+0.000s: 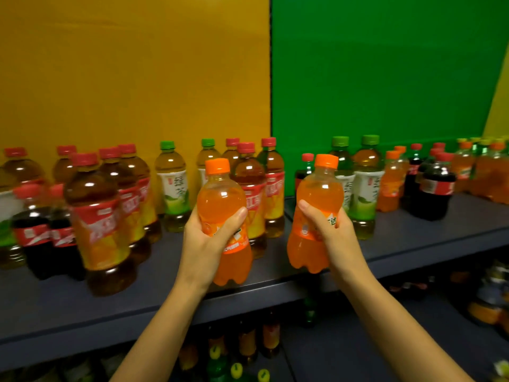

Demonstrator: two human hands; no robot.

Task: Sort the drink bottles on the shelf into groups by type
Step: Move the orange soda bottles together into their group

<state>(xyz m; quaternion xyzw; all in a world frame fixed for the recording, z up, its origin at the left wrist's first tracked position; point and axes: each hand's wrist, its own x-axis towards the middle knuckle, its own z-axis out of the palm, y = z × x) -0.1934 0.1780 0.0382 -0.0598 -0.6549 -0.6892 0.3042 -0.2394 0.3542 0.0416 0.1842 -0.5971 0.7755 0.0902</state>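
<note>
My left hand (205,241) grips a small orange soda bottle (221,199) with an orange cap, held above the front of the dark shelf (165,288). In my right hand (334,235) is a second orange soda bottle (316,194), tilted slightly left, also lifted off the shelf. Behind them stand red-capped iced tea bottles (96,216) on the left and centre, green tea bottles (173,188) with green caps, and dark cola bottles (33,232) at the far left. On the right are more green tea bottles (365,186), an orange soda bottle (389,186) and cola bottles (436,188).
A yellow panel (132,67) and a green panel (380,67) back the shelf. More orange bottles (484,172) stand at the far right. A lower shelf (344,354) holds several other bottles. Bare shelf surface lies in front of my hands and at the right front.
</note>
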